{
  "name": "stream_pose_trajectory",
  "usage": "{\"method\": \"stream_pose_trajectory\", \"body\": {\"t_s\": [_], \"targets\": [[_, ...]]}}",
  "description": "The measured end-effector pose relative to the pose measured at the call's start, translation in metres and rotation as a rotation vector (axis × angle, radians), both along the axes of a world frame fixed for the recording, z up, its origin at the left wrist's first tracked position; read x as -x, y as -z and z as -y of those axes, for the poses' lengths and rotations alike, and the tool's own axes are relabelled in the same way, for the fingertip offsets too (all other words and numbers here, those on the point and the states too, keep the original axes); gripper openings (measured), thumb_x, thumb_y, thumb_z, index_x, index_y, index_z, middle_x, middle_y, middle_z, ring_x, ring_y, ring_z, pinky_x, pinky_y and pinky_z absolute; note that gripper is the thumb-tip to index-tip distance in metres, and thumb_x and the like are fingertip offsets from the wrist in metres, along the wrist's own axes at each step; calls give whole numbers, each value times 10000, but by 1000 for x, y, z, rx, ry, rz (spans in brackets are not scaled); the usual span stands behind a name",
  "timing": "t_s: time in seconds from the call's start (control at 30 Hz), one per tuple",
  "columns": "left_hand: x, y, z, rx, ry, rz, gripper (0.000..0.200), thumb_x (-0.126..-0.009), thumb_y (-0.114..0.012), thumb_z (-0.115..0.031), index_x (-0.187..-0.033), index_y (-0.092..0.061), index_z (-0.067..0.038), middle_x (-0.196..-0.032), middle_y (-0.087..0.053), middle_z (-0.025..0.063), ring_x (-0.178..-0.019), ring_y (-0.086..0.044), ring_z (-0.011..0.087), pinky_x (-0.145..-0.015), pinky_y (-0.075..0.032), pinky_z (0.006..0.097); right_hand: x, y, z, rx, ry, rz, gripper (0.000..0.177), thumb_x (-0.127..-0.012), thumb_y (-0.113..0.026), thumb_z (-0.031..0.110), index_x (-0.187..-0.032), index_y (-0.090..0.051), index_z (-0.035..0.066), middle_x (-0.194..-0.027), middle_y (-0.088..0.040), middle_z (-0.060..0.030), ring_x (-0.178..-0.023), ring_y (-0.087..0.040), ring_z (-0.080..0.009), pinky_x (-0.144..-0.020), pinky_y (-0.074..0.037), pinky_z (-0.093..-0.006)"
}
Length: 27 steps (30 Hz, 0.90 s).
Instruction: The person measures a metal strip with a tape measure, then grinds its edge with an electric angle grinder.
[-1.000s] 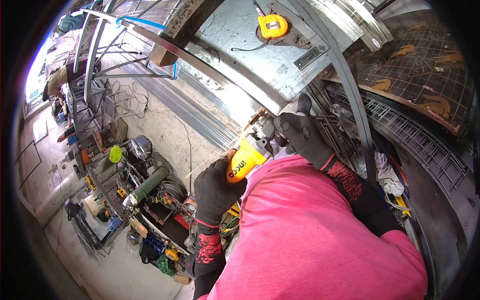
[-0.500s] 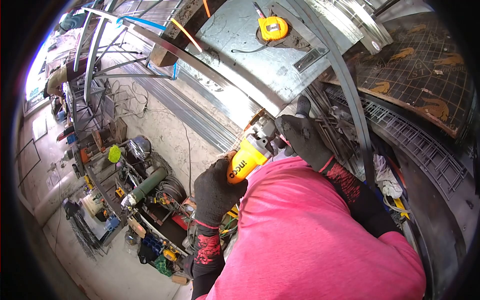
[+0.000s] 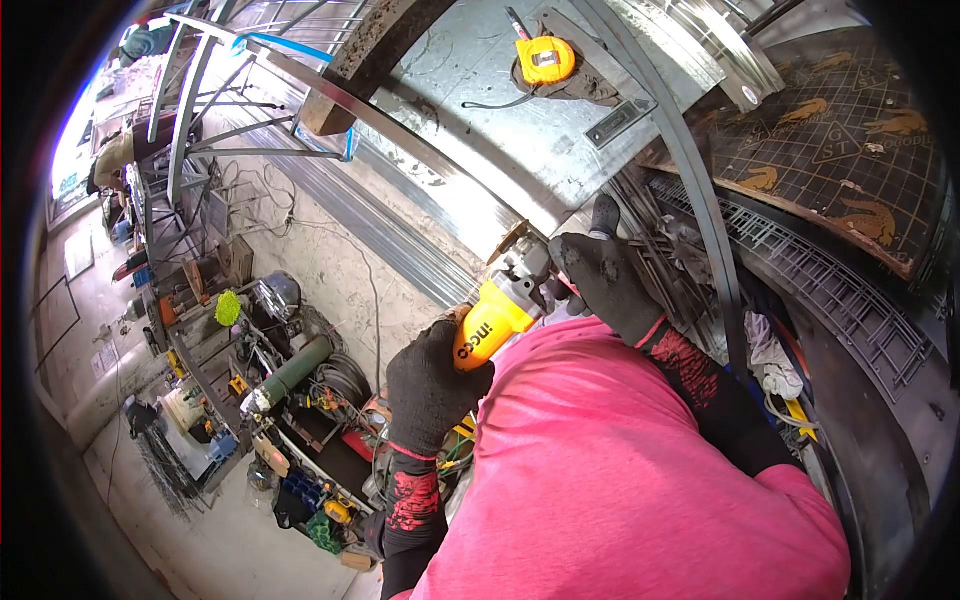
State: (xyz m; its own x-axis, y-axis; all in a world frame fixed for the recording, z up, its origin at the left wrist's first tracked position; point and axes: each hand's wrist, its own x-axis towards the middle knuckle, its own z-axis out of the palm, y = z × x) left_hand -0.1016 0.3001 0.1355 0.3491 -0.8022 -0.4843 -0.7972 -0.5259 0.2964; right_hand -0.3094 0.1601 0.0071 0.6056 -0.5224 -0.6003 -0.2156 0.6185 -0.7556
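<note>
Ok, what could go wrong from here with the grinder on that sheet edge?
The right hand grips the head of the grinder close beside its disc, the left hand the body; a kick off the metal sheet edge could bring the disc onto the fingers. Sparks could reach the green cylinder below.

Orange angle grinder point(image 3: 497, 315), tilted, disc at steel sheet's point(image 3: 480, 130) edge
</note>
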Motion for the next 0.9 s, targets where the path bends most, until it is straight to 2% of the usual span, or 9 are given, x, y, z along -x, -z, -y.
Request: {"method": "stream_pose_trajectory", "body": {"t_s": [0.27, 0.33, 0.57, 0.63, 0.67, 0.73, 0.83, 0.9], "targets": [[2, -5, 5, -15, 9, 8, 713, -767, -894, -291, -1433, -729, -100, -1053, -813, 212, -955, -816, 388, -826, -653, 457, 2, 6, 1, -41, -11, 9, 417, -1164, -579, 469, -1256, -755, 102, -914, -721, 27, -695, -672, -39, -545, -519, -195], [3, -7, 6, -19, 9, 11, 716, -766, -894, -296, -1434, -727, -100, -1054, -812, 213, -954, -815, 389, -828, -653, 458, 3, 18, -1, -51, -27, 78, 416, -1166, -573, 465, -1261, -750, 101, -935, -726, 23, -703, -683, -47, -549, -527, -194], [3, -12, 11, -49, 28, 29, 715, -766, -896, -326, -1424, -728, -102, -1054, -813, 211, -953, -813, 393, -829, -651, 467, 0, 35, -9, 17, -26, 12, 404, -1168, -570, 439, -1279, -741, 89, -897, -720, -2, -655, -685, -82, -533, -531, -227], [5, -14, 15, -51, 32, 33, 709, -769, -894, -329, -1421, -729, -103, -1056, -813, 211, -954, -812, 395, -829, -651, 468, 2, 47, -11, 259, -34, 17, 397, -1168, -548, 421, -1240, -743, 82, -827, -702, -24, -607, -658, -90, -518, -513, -246], [7, -17, 18, -41, 37, 34, 681, -776, -868, -305, -1414, -734, -106, -1068, -817, 191, -953, -807, 387, -837, -648, 467, 1, 41, -10, 262, -36, 19, 397, -1168, -548, 421, -1240, -743, 82, -827, -702, -24, -607, -658, -90, -518, -513, -246], [7, -18, 17, -30, 39, 38, 655, -783, -842, -280, -1407, -739, -110, -1081, -821, 172, -952, -803, 379, -845, -645, 466, 0, 27, -8, -130, 107, 100, 312, -1149, -580, 341, -1176, -732, 70, -772, -674, -23, -591, -635, -84, -508, -491, -256], [3, -17, 10, 97, 1, -49, 662, -777, -868, -262, -1401, -741, -82, -1055, -822, 182, -938, -813, 366, -836, -647, 446, -2, 2, 6, -93, -12, -8, 235, -1126, -612, 266, -1139, -721, 59, -761, -646, 2, -582, -592, -68, -501, -465, -255], [-1, -25, 1, 117, -204, -169, 666, -767, -895, -239, -1388, -743, -50, -1003, -816, 194, -900, -823, 349, -794, -641, 427, 1, 1, 6, -78, 5, 70, 214, -1115, -626, 243, -1141, -724, 55, -754, -643, 8, -588, -581, -59, -502, -456, -256]]}}
